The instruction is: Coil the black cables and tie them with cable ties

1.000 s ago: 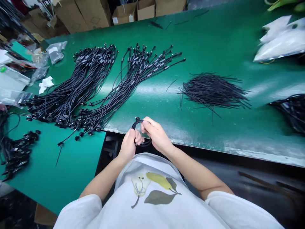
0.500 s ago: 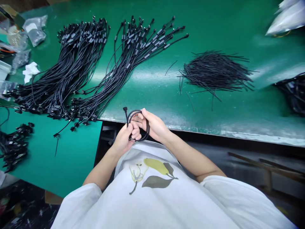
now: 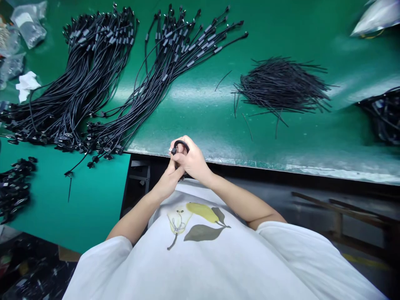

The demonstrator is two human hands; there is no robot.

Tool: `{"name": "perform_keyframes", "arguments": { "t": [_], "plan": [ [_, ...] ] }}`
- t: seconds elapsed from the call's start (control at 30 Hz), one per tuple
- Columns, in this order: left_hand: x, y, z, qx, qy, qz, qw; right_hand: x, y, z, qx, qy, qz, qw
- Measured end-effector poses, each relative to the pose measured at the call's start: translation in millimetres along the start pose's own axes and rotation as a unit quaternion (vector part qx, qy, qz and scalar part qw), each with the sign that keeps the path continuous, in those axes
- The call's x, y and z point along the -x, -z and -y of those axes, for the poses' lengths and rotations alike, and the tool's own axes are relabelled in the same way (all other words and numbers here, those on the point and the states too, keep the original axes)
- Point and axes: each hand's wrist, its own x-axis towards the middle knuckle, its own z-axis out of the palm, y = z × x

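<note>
A black cable is bunched into a coil between my hands, close to the table's front edge. My right hand is closed round the upper part of the coil. A plug with a pale metal end sticks out beside its thumb. Just below, my left hand is closed on the lower part of the cable, and its fingers are partly hidden behind the right hand. Most of the coil is covered by my fingers.
Two bundles of long black cables lie on the green table at left. A pile of short black ties lies to the right. More coiled cables sit at lower left, and a dark bundle at the right edge.
My hands have come together, with the right now over the left. The open loop of cable has been gathered in and is mostly hidden. The view has shifted slightly.
</note>
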Motion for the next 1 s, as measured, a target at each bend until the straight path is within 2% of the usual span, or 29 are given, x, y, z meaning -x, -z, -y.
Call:
{"name": "perform_keyframes", "arguments": {
  "t": [0.07, 0.13, 0.23, 0.3, 0.37, 0.43, 0.73, 0.87, 1.0],
  "plan": [
    [-2.1, 4.1, -2.2, -0.036, -0.007, 0.013, 0.999, -0.3, 0.7, 0.5, 0.044, 0.003, -0.008, 0.999],
    [-2.9, 8.4, -7.5, -0.070, 0.010, 0.067, 0.995, -1.8, 3.4, 3.6, 0.039, -0.028, 0.010, 0.999],
    [0.0, 12.1, -18.1, -0.021, 0.079, 0.192, 0.978, -6.6, 8.9, 10.7, -0.105, -0.099, 0.072, 0.987],
    [4.2, 11.5, -24.5, 0.063, 0.128, 0.233, 0.962, -9.6, 11.0, 16.2, -0.203, -0.115, 0.110, 0.966],
    [8.4, 9.3, -28.6, 0.132, 0.159, 0.223, 0.953, -11.4, 11.2, 21.6, -0.251, -0.112, 0.129, 0.953],
    [11.3, 6.8, -30.4, 0.162, 0.174, 0.200, 0.950, -12.0, 10.5, 25.7, -0.257, -0.101, 0.136, 0.952],
    [10.7, -9.7, -32.3, 0.206, 0.218, 0.183, 0.936, -13.3, 20.6, 24.4, -0.214, -0.049, 0.177, 0.959],
    [4.1, -15.9, -29.2, 0.212, 0.225, 0.170, 0.936, -16.9, 26.9, 22.6, -0.166, -0.015, 0.145, 0.975],
    [-3.2, -18.4, -27.5, 0.207, 0.204, 0.175, 0.941, -22.0, 34.5, 17.9, -0.077, 0.013, 0.102, 0.992]
  ]
}}
